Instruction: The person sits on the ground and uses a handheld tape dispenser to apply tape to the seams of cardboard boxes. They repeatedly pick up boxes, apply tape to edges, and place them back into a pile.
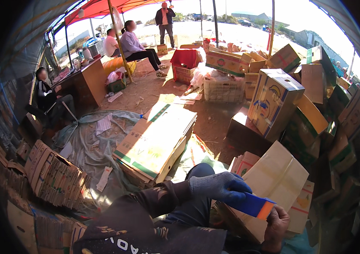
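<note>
My left hand (222, 187), in a grey knit glove with blue coated fingers, grips one end of a flat blue piece (248, 203) with an orange end; what it is exactly, I cannot tell. Bare, my right hand (276, 222) pinches the orange end between thumb and fingers. Both hands are over a closed cardboard box (275, 177) with tape across its top, which stands tilted by my knees. In front of my left knee lies a stack of flattened cardboard boxes (154, 136) with green stripes.
Empty cartons (272, 101) are heaped along the right. Bundled flattened cardboard (56, 177) stands at the left beside crumpled plastic sheeting (94, 152). A white plastic crate (224, 90) stands ahead. Several people sit or stand farther off, some near a wooden desk (86, 82). Poles hold up the canopy.
</note>
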A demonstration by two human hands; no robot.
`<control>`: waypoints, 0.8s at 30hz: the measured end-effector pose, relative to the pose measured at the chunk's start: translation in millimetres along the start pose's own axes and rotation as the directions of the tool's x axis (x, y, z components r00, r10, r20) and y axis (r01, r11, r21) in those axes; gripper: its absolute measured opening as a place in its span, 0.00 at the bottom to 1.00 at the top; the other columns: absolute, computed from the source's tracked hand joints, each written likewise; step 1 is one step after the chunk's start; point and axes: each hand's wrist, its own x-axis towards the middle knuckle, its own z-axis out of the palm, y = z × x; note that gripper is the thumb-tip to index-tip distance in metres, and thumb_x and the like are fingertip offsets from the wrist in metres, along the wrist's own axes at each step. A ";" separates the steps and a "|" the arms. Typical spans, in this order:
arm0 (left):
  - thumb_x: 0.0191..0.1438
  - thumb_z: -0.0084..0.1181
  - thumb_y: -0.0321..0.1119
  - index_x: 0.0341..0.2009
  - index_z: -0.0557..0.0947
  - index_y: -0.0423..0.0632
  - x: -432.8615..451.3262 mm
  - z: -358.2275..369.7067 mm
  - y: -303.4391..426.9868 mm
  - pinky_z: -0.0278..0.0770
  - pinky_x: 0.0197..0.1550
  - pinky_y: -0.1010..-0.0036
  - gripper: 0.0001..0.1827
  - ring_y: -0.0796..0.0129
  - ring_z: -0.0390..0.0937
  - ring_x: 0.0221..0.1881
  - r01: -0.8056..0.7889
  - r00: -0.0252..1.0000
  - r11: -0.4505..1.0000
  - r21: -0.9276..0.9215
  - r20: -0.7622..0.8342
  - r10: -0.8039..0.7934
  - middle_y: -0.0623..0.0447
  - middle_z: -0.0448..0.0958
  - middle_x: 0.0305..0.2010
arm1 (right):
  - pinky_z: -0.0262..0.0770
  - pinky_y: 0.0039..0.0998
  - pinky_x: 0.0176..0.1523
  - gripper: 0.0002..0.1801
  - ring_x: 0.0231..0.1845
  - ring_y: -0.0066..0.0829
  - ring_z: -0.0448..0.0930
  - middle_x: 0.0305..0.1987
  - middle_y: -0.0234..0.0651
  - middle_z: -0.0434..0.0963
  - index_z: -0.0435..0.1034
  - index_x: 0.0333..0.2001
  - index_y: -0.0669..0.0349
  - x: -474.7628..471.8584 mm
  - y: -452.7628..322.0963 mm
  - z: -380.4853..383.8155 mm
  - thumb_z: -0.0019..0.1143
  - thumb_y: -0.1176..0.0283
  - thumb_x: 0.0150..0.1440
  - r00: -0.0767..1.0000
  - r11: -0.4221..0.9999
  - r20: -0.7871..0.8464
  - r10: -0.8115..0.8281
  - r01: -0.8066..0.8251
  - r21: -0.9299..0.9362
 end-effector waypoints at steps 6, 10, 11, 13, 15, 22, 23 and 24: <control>0.59 0.65 0.42 0.46 0.87 0.40 -6.8 -107.0 -17.4 0.82 0.45 0.68 0.18 0.64 0.85 0.38 0.075 0.985 0.970 0.230 -0.169 -0.036 0.45 0.86 0.38 | 0.69 0.14 0.28 0.06 0.26 0.15 0.77 0.31 0.31 0.82 0.78 0.43 0.62 -27.1 -33.6 -102.5 0.61 0.72 0.66 0.833 0.991 -0.544 -0.103 0.040 -0.127; 0.55 0.65 0.48 0.39 0.88 0.44 23.6 -131.1 -47.4 0.81 0.40 0.66 0.19 0.60 0.86 0.33 0.276 0.961 0.741 0.613 -0.154 -0.230 0.46 0.86 0.31 | 0.74 0.15 0.31 0.06 0.25 0.15 0.75 0.31 0.32 0.81 0.77 0.43 0.65 -35.4 34.8 -180.5 0.59 0.73 0.67 0.769 0.930 -0.637 -0.056 -0.193 -0.314; 0.54 0.65 0.51 0.37 0.89 0.44 32.9 -117.9 -66.1 0.81 0.39 0.62 0.21 0.56 0.86 0.33 0.262 0.962 0.619 0.741 -0.151 -0.226 0.45 0.86 0.31 | 0.75 0.18 0.33 0.07 0.28 0.16 0.77 0.32 0.32 0.82 0.76 0.42 0.68 -22.5 73.4 -178.2 0.60 0.74 0.66 0.809 0.870 -0.587 -0.038 -0.261 -0.417; 0.53 0.62 0.54 0.34 0.89 0.47 64.6 -66.9 -120.8 0.80 0.41 0.57 0.21 0.49 0.85 0.34 0.179 0.984 0.636 0.750 -0.129 -0.124 0.44 0.85 0.31 | 0.78 0.27 0.40 0.08 0.35 0.25 0.80 0.37 0.36 0.83 0.76 0.40 0.75 8.0 178.5 -213.3 0.59 0.78 0.64 0.847 0.903 -0.529 0.052 -0.266 -0.337; 0.53 0.59 0.51 0.31 0.89 0.50 82.6 -8.7 -150.2 0.78 0.42 0.55 0.18 0.50 0.85 0.35 0.094 0.942 0.349 0.932 0.030 -0.334 0.45 0.85 0.31 | 0.80 0.29 0.44 0.12 0.39 0.29 0.82 0.44 0.39 0.83 0.75 0.47 0.74 16.4 192.4 -190.8 0.50 0.74 0.68 0.864 0.919 -0.497 0.077 -0.255 -0.301; 0.63 0.44 0.56 0.37 0.88 0.51 55.3 40.6 -198.7 0.71 0.48 0.48 0.25 0.50 0.85 0.37 0.552 0.823 0.494 0.672 -0.342 -0.454 0.45 0.86 0.35 | 0.78 0.33 0.55 0.20 0.54 0.36 0.80 0.59 0.45 0.76 0.66 0.59 0.74 13.8 206.0 -214.4 0.42 0.69 0.71 0.896 0.966 -0.414 0.161 -0.229 -0.121; 0.64 0.42 0.56 0.39 0.88 0.51 48.7 43.0 -203.6 0.71 0.47 0.48 0.26 0.51 0.85 0.37 0.602 0.795 0.499 0.623 -0.409 -0.449 0.44 0.86 0.36 | 0.78 0.33 0.55 0.21 0.55 0.36 0.79 0.61 0.46 0.75 0.66 0.61 0.73 9.7 202.8 -209.1 0.44 0.68 0.71 0.883 0.919 -0.463 0.073 -0.241 -0.314; 0.65 0.44 0.56 0.44 0.86 0.50 49.3 39.6 -195.6 0.74 0.48 0.48 0.25 0.48 0.85 0.41 0.671 0.740 0.520 0.529 -0.435 -0.512 0.43 0.86 0.39 | 0.78 0.32 0.55 0.22 0.56 0.36 0.79 0.63 0.47 0.74 0.65 0.62 0.72 5.9 189.0 -195.3 0.45 0.68 0.71 0.868 0.831 -0.495 -0.024 -0.259 -0.493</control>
